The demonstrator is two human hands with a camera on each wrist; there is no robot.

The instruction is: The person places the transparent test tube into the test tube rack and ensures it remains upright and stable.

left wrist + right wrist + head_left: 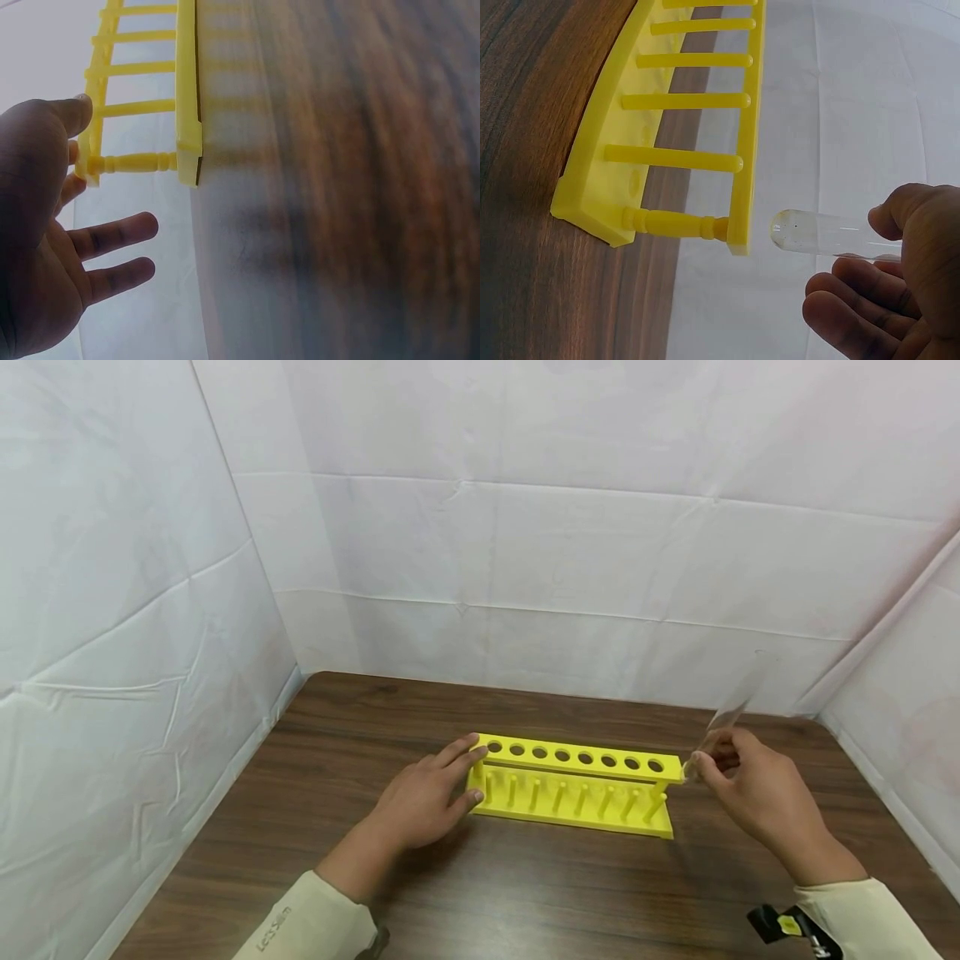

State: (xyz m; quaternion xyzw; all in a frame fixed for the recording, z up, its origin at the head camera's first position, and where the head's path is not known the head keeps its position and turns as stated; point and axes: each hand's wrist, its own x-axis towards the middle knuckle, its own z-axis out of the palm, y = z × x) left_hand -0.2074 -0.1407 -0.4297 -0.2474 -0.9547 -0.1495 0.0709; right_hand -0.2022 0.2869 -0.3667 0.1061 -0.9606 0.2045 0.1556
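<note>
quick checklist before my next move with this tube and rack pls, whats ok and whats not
1. Yellow rack upright on the table: ok.
2. Rack steadied: ok, left hand holds its left end.
3. Holes in the top rail free: ok, all eight empty.
4. Clear tube gripped: ok, pinched in the right hand.
5. Tube over a hole: not ok, tilted, its rounded end by the rack's right end.
6. Tube clean inside: cannot tell, specks show near that end.

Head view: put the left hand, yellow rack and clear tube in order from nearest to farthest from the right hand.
1. Clear tube: in the right hand.
2. Yellow rack: to its left, near end beside the fingertips.
3. Left hand: at the rack's far left end.
</note>
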